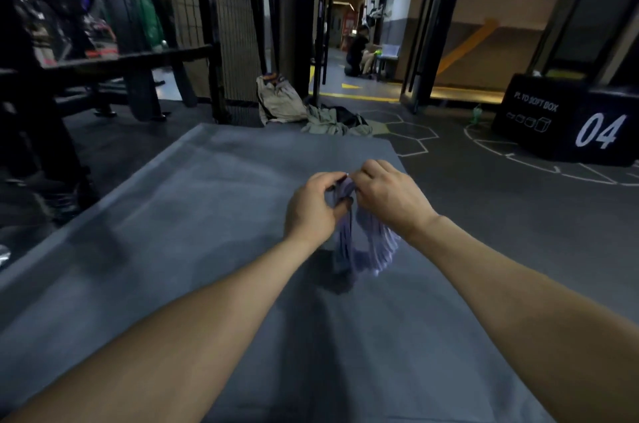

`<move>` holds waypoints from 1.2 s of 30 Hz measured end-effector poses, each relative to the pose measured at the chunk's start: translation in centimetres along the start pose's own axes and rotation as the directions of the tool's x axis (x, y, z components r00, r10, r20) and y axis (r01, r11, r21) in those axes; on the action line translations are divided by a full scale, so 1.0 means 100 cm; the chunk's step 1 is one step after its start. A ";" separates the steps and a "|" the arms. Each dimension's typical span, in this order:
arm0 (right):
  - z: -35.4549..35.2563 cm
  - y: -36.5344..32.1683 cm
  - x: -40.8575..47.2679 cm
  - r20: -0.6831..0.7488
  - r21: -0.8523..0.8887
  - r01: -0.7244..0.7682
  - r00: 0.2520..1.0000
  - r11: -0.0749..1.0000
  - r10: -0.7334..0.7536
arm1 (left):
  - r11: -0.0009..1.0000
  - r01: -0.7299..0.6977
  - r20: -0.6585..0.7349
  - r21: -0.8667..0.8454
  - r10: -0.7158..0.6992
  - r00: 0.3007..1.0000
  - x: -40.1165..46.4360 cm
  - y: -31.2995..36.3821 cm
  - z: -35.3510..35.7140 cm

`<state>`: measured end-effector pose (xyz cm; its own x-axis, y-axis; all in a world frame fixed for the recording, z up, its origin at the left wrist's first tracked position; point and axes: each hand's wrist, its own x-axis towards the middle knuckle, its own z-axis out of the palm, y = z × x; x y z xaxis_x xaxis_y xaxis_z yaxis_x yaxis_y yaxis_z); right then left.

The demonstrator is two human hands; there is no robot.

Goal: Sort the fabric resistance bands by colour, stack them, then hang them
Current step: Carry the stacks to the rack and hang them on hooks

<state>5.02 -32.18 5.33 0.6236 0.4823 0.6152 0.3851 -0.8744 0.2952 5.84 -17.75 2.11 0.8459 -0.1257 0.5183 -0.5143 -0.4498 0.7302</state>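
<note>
Both hands (left hand, right hand) grip purple bands; loops hang downward.

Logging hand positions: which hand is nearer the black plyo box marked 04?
Right. The right hand is on the black plyo box's side; the left hand is farther.

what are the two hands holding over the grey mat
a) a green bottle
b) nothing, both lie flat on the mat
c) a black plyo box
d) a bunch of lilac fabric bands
d: the left hand and the right hand both pinch the top of a bunch of lilac fabric resistance bands, which hangs down over the grey floor mat.
</note>
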 end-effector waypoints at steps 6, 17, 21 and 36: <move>-0.068 -0.060 0.052 -0.068 0.052 0.025 0.997 0.998 -0.022 | 0.998 -0.044 -0.078 0.045 0.048 0.996 -0.020 0.035 -0.087; -0.143 -0.175 0.107 -0.116 0.168 0.102 0.990 0.980 -0.083 | 0.984 0.042 -0.322 0.172 0.016 0.946 -0.091 0.045 -0.217; -0.154 -0.203 0.115 -0.103 0.172 0.131 0.988 0.976 -0.115 | 0.949 0.003 -0.345 0.316 0.112 0.932 -0.103 0.049 -0.266; -0.146 -0.241 0.177 -0.172 0.100 0.276 0.951 0.956 -0.257 | 0.728 0.066 -0.231 0.682 0.130 0.964 -0.076 0.071 -0.367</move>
<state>-3.12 -3.34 19.82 0.3776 0.6740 0.6349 0.6083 -0.6975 0.3787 -9.40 12.46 19.68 0.7162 0.0251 0.6974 -0.2225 -0.9390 0.2622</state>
